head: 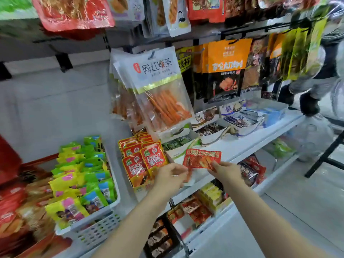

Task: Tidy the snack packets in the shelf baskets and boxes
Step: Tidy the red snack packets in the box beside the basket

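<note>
A small red snack packet [202, 158] is held in front of the white shelf [242, 146]. My right hand [226, 173] pinches its lower right corner. My left hand [170, 176] has curled fingers at the packet's lower left edge, where a second thin red packet seems to hang. Just left stands an open box of red and yellow packets [143, 161], upright in rows. Further left, a white basket [98, 226] holds green, yellow and blue packets.
Large bags hang from hooks above, a white one with orange sticks [158, 90] and an orange-black one [226, 69]. More boxes of packets [210, 125] sit along the shelf. A lower shelf [201, 205] holds more snacks. A person's feet [305, 105] stand at the far right.
</note>
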